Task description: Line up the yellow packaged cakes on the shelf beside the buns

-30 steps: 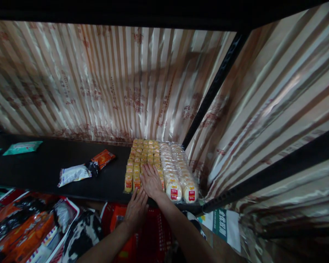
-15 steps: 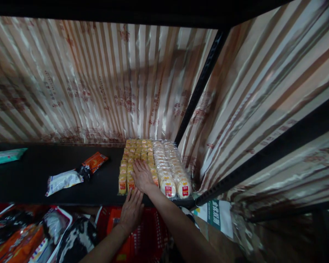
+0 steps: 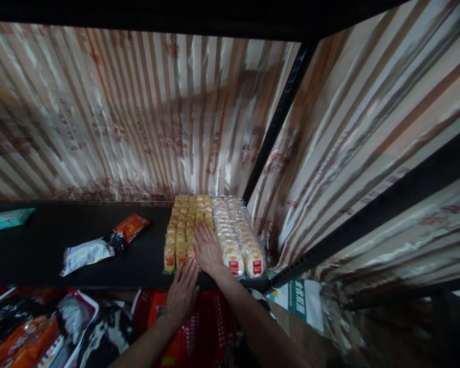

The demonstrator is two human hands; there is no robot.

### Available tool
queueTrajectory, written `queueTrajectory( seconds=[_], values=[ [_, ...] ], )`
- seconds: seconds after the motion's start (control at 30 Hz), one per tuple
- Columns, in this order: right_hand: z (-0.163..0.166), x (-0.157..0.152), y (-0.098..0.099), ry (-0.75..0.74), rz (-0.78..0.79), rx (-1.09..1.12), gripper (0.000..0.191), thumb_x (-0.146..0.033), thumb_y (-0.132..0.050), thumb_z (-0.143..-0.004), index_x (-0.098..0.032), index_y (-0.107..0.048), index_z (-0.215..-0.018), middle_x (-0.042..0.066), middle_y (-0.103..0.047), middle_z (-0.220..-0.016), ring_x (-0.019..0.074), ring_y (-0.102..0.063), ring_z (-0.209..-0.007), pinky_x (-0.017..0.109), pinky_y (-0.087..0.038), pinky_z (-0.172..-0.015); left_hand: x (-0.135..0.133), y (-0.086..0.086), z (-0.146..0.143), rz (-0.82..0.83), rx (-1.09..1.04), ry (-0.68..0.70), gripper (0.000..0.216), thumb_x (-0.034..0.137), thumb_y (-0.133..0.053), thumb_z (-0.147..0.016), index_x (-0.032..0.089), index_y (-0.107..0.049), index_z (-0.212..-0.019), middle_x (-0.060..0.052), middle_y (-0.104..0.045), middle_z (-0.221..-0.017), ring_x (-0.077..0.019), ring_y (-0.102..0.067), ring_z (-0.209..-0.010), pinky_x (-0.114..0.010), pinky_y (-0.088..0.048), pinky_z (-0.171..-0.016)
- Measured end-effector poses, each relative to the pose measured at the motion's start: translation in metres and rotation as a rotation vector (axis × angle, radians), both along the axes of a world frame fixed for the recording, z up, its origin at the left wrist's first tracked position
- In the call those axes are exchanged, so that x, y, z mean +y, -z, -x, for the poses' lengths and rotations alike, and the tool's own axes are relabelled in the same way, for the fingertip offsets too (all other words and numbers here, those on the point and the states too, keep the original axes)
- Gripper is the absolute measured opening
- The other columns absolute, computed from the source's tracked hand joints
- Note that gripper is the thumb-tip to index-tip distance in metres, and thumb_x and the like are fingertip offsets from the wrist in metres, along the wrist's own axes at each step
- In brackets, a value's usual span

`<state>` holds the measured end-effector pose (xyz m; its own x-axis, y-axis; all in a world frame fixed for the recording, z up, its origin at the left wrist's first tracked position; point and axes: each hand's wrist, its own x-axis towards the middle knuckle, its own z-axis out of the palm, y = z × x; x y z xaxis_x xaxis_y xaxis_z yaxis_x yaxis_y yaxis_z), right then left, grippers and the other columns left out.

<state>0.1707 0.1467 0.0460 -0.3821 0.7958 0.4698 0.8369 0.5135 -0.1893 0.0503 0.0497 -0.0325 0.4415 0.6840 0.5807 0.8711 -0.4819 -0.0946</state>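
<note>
Several rows of small yellow-wrapped packaged snacks [image 3: 181,225] stand on a black shelf [image 3: 30,255]. Beside them on the right are rows of round white packaged cakes [image 3: 233,250] in clear wrap with red labels. My right hand [image 3: 207,250] lies flat over the right-hand part of the yellow packs, fingers stretched toward the back. At the front ends of the yellow rows, my left hand [image 3: 183,291] touches the packs with its fingertips, fingers extended. Neither hand is closed around anything.
On the shelf to the left lie a white packet [image 3: 87,255], an orange packet [image 3: 131,228] and a green packet [image 3: 8,220]. Below the shelf are a red basket [image 3: 210,327] and orange bags [image 3: 26,337]. A black post [image 3: 278,125] rises at the right corner.
My right hand has shifted slightly to the right across the yellow packs, uncovering more of the third row. My left hand stays at the front of the rows.
</note>
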Motion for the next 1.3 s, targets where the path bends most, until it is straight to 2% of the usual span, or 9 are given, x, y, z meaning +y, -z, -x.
queueTrajectory(
  seconds=[0.23,0.37,0.5,0.63,0.73,0.9,1.1,1.3],
  values=[
    [-0.083,-0.025,0.011,0.178,-0.092,-0.015,0.047,-0.024,-0.029,-0.093,-0.009,-0.039,-0.136,0.012,-0.039,-0.143,0.0204,-0.023,-0.137,0.042,-0.027,-0.11,-0.007,-0.012,-0.004,0.035,-0.008,0.021,0.052,0.012,-0.039,-0.085,0.01,-0.034,-0.137,-0.012,-0.034,-0.146,-0.0243,-0.02,-0.138,-0.044,-0.026,-0.11],
    [-0.107,-0.042,0.018,0.222,-0.119,-0.009,0.047,-0.023,-0.032,-0.092,-0.009,-0.038,-0.137,0.013,-0.037,-0.144,0.0211,-0.019,-0.138,0.042,-0.028,-0.11,-0.012,-0.011,-0.023,0.099,0.035,0.107,0.055,0.005,-0.038,-0.081,0.014,-0.037,-0.136,-0.009,-0.032,-0.147,-0.0224,-0.018,-0.139,-0.042,-0.022,-0.112],
    [-0.117,-0.053,0.03,0.264,-0.129,-0.008,0.047,-0.02,-0.032,-0.091,-0.014,-0.036,-0.138,0.011,-0.037,-0.144,0.0208,-0.02,-0.138,0.043,-0.029,-0.109,-0.012,-0.009,-0.051,0.222,0.088,0.192,0.058,0.012,-0.041,-0.081,0.015,-0.033,-0.138,-0.005,-0.028,-0.149,-0.0213,-0.013,-0.14,-0.042,-0.014,-0.114],
    [-0.126,-0.055,0.045,0.265,-0.116,-0.044,0.045,-0.021,-0.033,-0.092,-0.012,-0.042,-0.135,0.012,-0.041,-0.141,0.022,-0.022,-0.138,0.043,-0.03,-0.107,-0.004,-0.013,-0.071,0.27,0.087,0.241,0.06,0.015,-0.041,-0.081,0.013,-0.031,-0.14,-0.006,-0.03,-0.148,-0.0206,-0.017,-0.139,-0.042,-0.013,-0.114],
    [-0.13,-0.055,0.05,0.276,-0.079,-0.058,0.044,-0.023,-0.033,-0.092,-0.013,-0.044,-0.134,0.011,-0.042,-0.141,0.0226,-0.022,-0.138,0.043,-0.03,-0.107,0.0,-0.014,-0.076,0.268,0.068,0.243,0.059,0.015,-0.042,-0.08,0.012,-0.034,-0.138,-0.007,-0.034,-0.146,-0.0209,-0.021,-0.138,-0.042,-0.017,-0.113],
    [-0.13,-0.056,0.049,0.294,-0.107,0.007,0.048,-0.027,-0.034,-0.092,-0.014,-0.036,-0.138,0.012,-0.034,-0.145,0.0226,-0.018,-0.139,0.045,-0.027,-0.108,0.0,-0.012,-0.074,0.245,0.054,0.236,0.059,0.011,-0.041,-0.079,0.013,-0.034,-0.137,-0.006,-0.035,-0.146,-0.0198,-0.021,-0.138,-0.042,-0.021,-0.113],
    [-0.13,-0.05,0.048,0.359,-0.099,0.011,0.05,-0.028,-0.032,-0.092,-0.008,-0.035,-0.137,0.018,-0.031,-0.146,0.0248,-0.016,-0.139,0.047,-0.023,-0.109,0.004,-0.018,-0.083,0.215,0.054,0.27,0.068,0.005,-0.041,-0.072,0.009,-0.03,-0.139,-0.009,-0.027,-0.149,-0.0224,-0.014,-0.14,-0.043,-0.022,-0.112],
    [-0.126,-0.049,0.051,0.427,-0.079,0.014,0.048,-0.026,-0.032,-0.091,-0.009,-0.038,-0.136,0.018,-0.028,-0.147,0.0269,-0.014,-0.139,0.049,-0.021,-0.108,0.008,-0.016,-0.091,0.234,0.034,0.254,0.063,0.012,-0.041,-0.078,0.009,-0.029,-0.14,-0.01,-0.026,-0.149,-0.0211,-0.015,-0.139,-0.041,-0.021,-0.113]
  ],
)
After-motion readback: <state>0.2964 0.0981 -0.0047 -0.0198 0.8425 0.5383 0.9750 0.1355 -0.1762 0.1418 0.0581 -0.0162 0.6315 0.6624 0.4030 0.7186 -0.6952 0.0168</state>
